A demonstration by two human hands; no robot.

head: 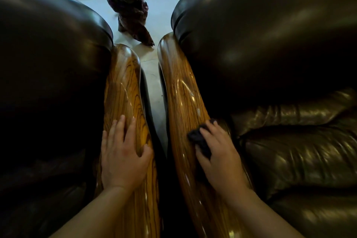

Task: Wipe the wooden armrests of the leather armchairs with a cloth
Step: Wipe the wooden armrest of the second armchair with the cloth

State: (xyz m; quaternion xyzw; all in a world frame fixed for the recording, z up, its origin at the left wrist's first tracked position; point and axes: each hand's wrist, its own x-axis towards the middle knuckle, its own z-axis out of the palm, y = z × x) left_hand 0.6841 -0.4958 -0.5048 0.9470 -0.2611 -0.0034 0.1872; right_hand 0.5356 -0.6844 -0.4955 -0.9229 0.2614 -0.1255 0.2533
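Two dark leather armchairs, one (48, 63) filling the left of the frame and one (270, 44) the right, are flanking two glossy wooden armrests. The left hand (123, 158) is lying flat, fingers spread, on the left armrest (123, 87), holding nothing. The right hand (220, 158) is pressing one dark cloth (200, 139) under its fingers onto the right armrest (181, 91). One gnarled dark wood sculpture (125, 2) is standing on the pale floor (160, 11) at top centre.

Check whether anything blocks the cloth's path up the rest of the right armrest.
Nothing visible does. Ahead of the dark cloth under the right hand, the right armrest runs bare to its far end, apart from small pale smears.
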